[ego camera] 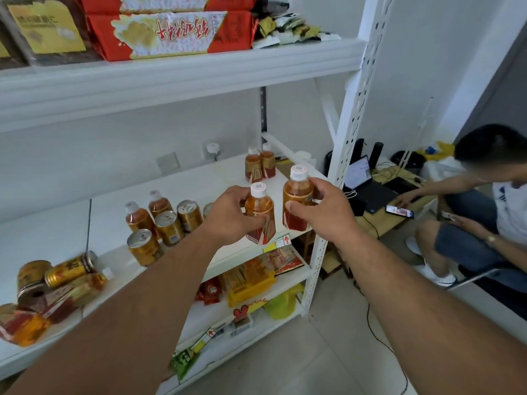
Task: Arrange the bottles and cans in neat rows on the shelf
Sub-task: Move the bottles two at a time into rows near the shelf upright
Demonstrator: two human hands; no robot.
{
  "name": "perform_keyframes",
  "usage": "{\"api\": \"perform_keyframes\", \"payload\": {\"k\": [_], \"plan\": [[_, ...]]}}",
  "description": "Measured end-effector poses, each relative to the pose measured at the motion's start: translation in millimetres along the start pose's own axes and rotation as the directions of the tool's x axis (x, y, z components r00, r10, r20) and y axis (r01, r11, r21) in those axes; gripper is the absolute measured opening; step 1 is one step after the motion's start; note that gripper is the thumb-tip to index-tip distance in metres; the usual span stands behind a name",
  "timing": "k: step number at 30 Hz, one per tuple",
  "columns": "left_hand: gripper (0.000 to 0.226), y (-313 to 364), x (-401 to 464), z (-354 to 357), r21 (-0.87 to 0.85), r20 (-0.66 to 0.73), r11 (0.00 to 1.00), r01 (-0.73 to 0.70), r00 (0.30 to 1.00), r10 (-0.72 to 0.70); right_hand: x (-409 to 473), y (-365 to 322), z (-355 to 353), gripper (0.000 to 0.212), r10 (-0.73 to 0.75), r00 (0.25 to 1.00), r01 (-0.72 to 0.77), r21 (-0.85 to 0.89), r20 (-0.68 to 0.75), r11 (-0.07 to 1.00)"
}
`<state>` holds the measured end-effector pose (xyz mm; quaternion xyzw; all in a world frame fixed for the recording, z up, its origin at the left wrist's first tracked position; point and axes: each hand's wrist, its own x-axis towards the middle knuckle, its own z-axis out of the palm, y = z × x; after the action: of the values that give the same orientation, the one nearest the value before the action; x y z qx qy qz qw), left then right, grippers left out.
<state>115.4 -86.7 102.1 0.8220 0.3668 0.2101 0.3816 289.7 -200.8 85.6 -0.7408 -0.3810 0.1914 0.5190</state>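
Shelf (182, 181) contents, left to right: a heap at the far left front edge holds at least two gold cans (70, 269) lying on their sides among red and orange packets; the exact total cannot be told. Next stands a cluster of three upright cans (168, 226) and two upright bottles (148, 210) behind them; a fourth can is partly hidden behind the left hand (231, 215). Left hand is closed around one white-capped bottle (260, 212) near the front edge. Right hand (319, 208) is closed around a second bottle (297, 199), just beside the first, at the shelf's right front corner. Two further bottles (260, 165) stand touching at the rear right. Open shelf surface lies between the cluster and the rear pair.
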Motion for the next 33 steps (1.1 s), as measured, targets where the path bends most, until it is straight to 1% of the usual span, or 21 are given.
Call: {"api": "perform_keyframes", "payload": {"k": [3, 7, 15, 18, 21, 26, 28, 33], "plan": [[0.038, 7, 18, 11, -0.008, 0.002, 1.000, -0.004, 1.000, 0.004, 21, 8, -8, 0.062, -0.002, 1.000, 0.002, -0.002, 0.013, 1.000], [0.039, 14, 43, 29, -0.002, -0.021, 1.000, 0.017, 1.000, -0.018, 53, 19, -20, 0.063, -0.017, 0.997, 0.016, 0.008, 0.070, 1.000], [0.043, 35, 90, 63, -0.022, -0.130, 0.994, 0.110, 0.985, -0.112, 130, 43, -40, 0.060, -0.061, 0.974, 0.061, 0.004, 0.219, 0.998], [0.041, 37, 105, 70, -0.028, -0.182, 0.990, 0.138, 0.973, -0.141, 151, 50, -40, 0.060, -0.068, 0.960, 0.068, 0.009, 0.273, 0.998], [0.039, 38, 120, 75, -0.007, -0.206, 0.986, 0.168, 0.965, -0.166, 169, 56, -37, 0.057, -0.065, 0.949, 0.061, 0.021, 0.307, 0.998], [0.038, 25, 157, 75, -0.009, -0.211, 0.979, 0.202, 0.957, -0.200, 207, 64, -20, 0.061, -0.047, 0.949, 0.051, -0.003, 0.313, 0.999], [0.038, 14, 175, 72, -0.015, -0.210, 0.974, 0.226, 0.952, -0.224, 223, 69, -11, 0.059, -0.038, 0.954, 0.050, -0.032, 0.299, 0.998], [0.039, -14, 212, 67, -0.009, -0.208, 0.971, 0.238, 0.950, -0.234, 258, 73, 14, 0.055, -0.019, 0.944, 0.034, -0.040, 0.329, 0.999]]}}
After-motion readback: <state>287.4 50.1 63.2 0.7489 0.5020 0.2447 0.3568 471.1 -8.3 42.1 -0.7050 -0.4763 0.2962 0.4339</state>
